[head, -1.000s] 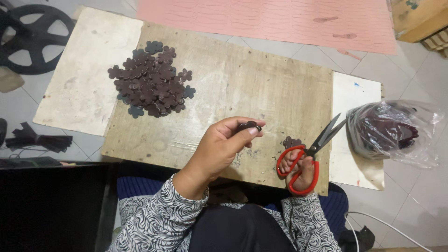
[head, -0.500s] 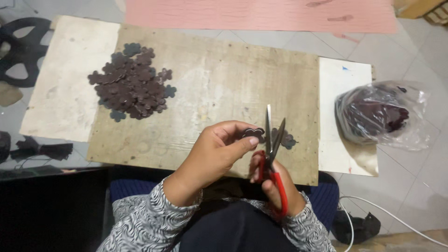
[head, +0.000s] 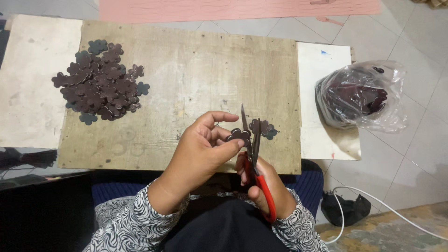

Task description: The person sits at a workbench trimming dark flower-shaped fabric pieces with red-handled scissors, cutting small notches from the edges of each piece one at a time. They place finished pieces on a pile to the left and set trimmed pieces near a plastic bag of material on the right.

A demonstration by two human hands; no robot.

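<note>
My left hand (head: 200, 149) pinches a dark flower-shaped piece (head: 239, 135) above the near edge of the wooden board (head: 196, 79). My right hand (head: 268, 184) is closed around red-handled scissors (head: 254, 158), blades nearly shut beside the piece. A heap of cut pieces (head: 100, 88) lies at the board's far left corner. A plastic bag (head: 359, 95) sits on the tiled floor (head: 410, 154) right of the board.

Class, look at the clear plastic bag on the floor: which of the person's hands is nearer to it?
Right. The right hand, gripping the red scissors, lies closer to the plastic bag; the left hand, pinching a dark flower-shaped piece, sits farther away.
</note>
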